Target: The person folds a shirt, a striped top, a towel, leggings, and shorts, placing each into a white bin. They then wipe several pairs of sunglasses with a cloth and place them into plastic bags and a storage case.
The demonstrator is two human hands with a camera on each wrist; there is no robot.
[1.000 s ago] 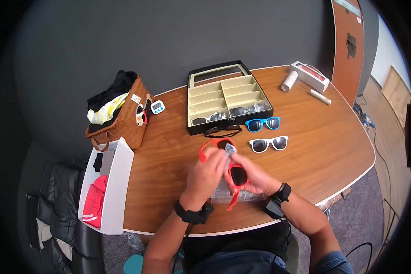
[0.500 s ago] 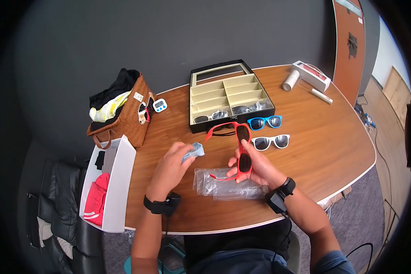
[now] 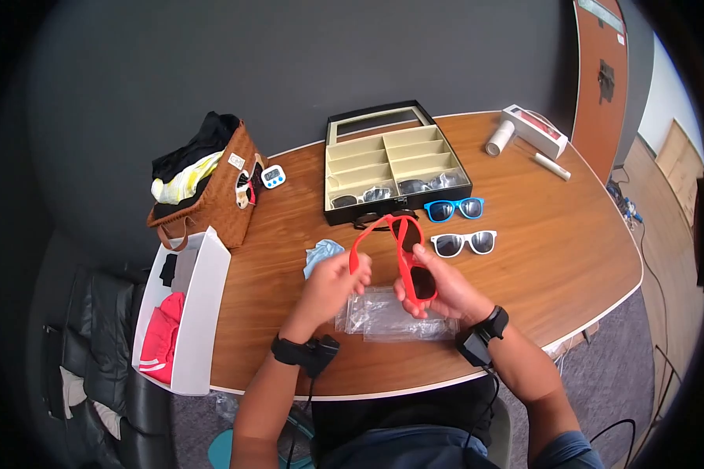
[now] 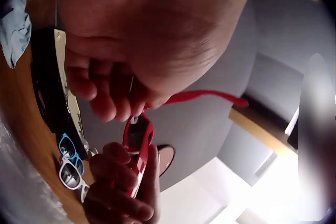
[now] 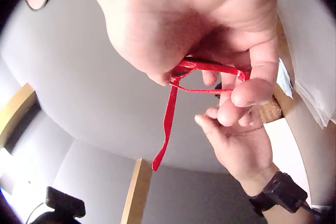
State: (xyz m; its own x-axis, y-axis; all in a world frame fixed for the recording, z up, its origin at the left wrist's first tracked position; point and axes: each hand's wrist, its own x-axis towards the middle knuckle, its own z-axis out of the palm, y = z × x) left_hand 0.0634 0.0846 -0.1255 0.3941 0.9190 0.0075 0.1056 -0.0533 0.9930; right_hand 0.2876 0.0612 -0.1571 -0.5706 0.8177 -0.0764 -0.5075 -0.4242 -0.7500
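Observation:
My right hand (image 3: 450, 291) grips a pair of red sunglasses (image 3: 405, 254) by the lower lens end, thumb on the front. One temple of the frame stands out toward my left hand (image 3: 332, 285), whose fingers are loosely bent close by its tip. In the right wrist view the left thumb is spread away from the fingers. A crumpled light-blue cloth (image 3: 321, 254) lies on the table just beyond the left hand. Clear plastic sleeves (image 3: 391, 319) lie beneath the hands. White sunglasses (image 3: 464, 244), blue sunglasses (image 3: 454, 209) and a black pair (image 3: 383, 220), partly covered, lie beyond.
An open display case (image 3: 395, 160) holds glasses in its front compartments. At left are a woven basket (image 3: 219, 203) of clothes, a small timer (image 3: 273, 177) and a white box (image 3: 199, 328) with red fabric. A white tube (image 3: 500, 137) and gift box (image 3: 536, 131) stand at back right.
My left hand wiped the red sunglasses with the cloth, drew away left, laid the cloth on the table and came back toward the frame. The right hand kept its grip, turning the sunglasses.

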